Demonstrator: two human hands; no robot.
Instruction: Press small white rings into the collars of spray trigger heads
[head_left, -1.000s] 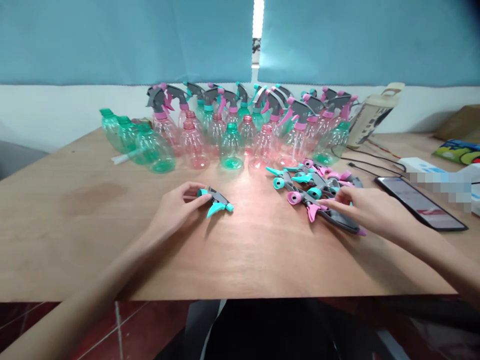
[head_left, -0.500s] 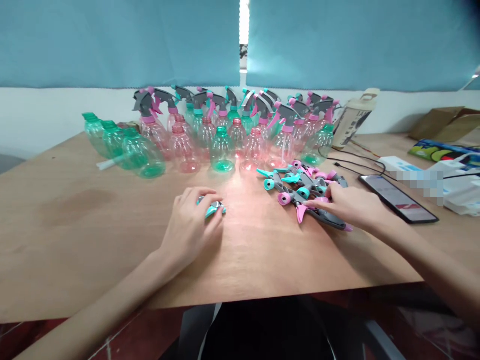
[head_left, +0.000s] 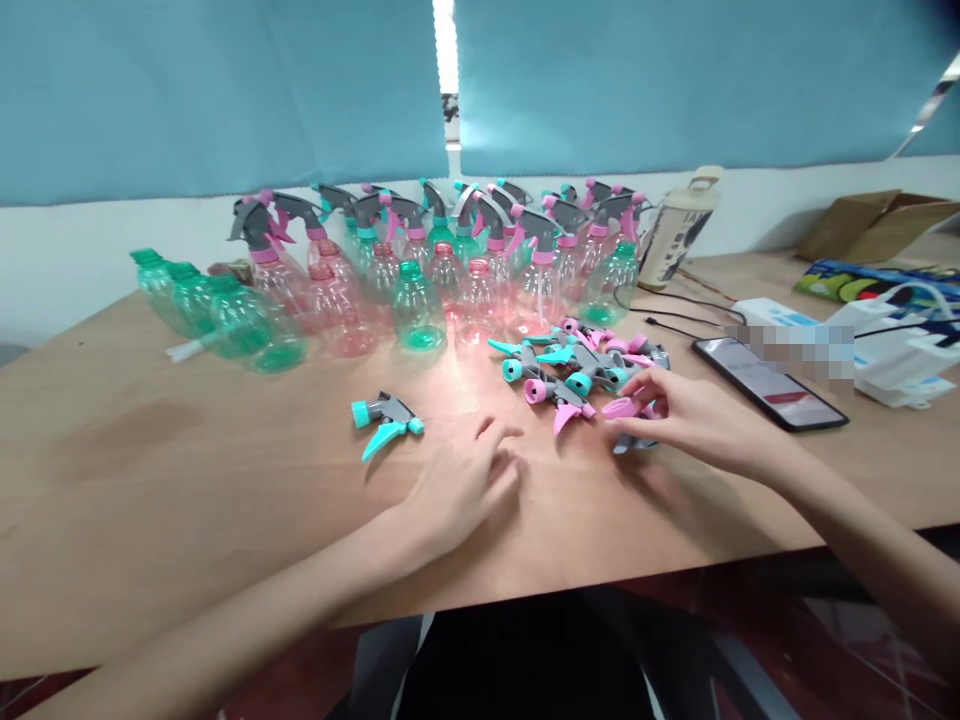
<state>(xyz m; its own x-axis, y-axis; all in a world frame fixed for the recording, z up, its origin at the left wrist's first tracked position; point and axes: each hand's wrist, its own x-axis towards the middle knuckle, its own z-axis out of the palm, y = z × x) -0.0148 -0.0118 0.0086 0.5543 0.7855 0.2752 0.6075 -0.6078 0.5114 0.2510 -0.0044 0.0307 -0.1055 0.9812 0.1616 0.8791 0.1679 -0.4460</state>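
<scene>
Across the bench (head_left: 187,510), your right grip (head_left: 694,418) is pinching a pink-and-gray spray head (head_left: 621,408) between thumb and fingertips, at the near right edge of a jumbled pile of spray heads (head_left: 592,372); holding the pink part is probably keeping the fingers clear of the neighboring pieces. Your left grip (head_left: 461,485) is hanging low over mid-bench, fingers bent and loosely spread, holding nothing (whether its fingertips are touching the surface, the view is not showing). Farther left, a teal-and-gray spray head (head_left: 384,418) is lying alone, its separate spot probably making it easier to pick out. Behind, clear bottles (head_left: 420,310), some wearing spray heads and others showing bare necks, are standing grouped together, seemingly giving both grips working room in front.
</scene>
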